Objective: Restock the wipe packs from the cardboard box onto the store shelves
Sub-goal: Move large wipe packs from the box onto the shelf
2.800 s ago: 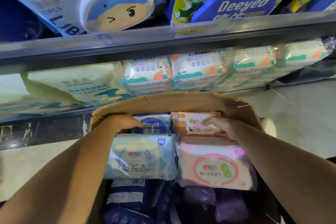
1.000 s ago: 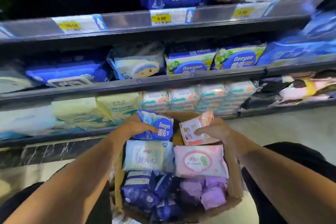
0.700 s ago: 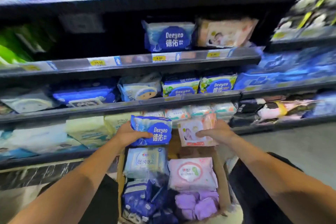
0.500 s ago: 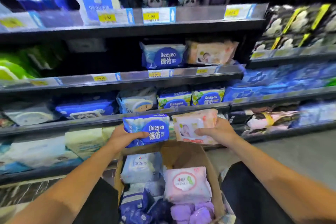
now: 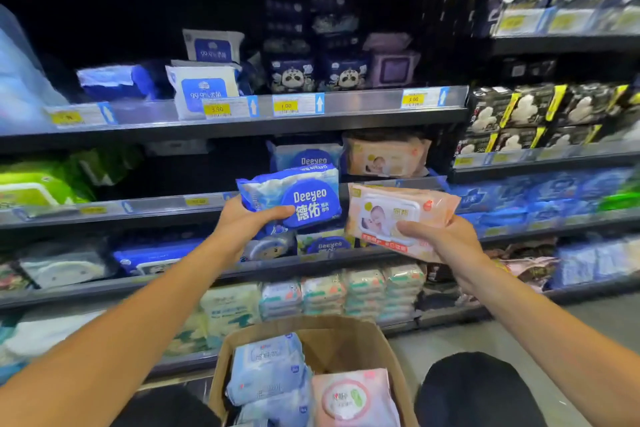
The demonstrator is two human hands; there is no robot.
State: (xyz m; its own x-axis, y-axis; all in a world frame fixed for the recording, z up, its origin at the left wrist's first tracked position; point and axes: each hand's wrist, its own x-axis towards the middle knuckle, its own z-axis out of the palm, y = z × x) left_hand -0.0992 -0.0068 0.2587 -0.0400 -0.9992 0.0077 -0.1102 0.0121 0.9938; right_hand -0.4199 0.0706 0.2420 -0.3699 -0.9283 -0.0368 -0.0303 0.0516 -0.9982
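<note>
My left hand [image 5: 242, 224] grips a blue Deeyeo wipe pack [image 5: 299, 199] by its lower left corner and holds it up in front of the middle shelf [image 5: 138, 210]. My right hand [image 5: 438, 239] grips a pink baby wipe pack [image 5: 398, 217] from below, level with the blue one. Behind them on that shelf stand a matching Deeyeo pack [image 5: 306, 156] and a matching pink pack [image 5: 386, 158]. The open cardboard box [image 5: 349, 340] sits low between my knees, with a light blue pack [image 5: 268, 366] and a pink pack [image 5: 353, 399] inside.
Shelves of wipes run across the whole view, with yellow price tags [image 5: 285, 106] on the rails. Panda-print packs [image 5: 292, 74] sit on the upper shelf, green packs [image 5: 31, 184] at left, black-and-yellow packs [image 5: 530, 111] at right. Grey floor [image 5: 595, 322] lies at lower right.
Both hands took a pack each out of the box and raised them from box level to the middle shelf. The view tilted upward, revealing higher shelves.
</note>
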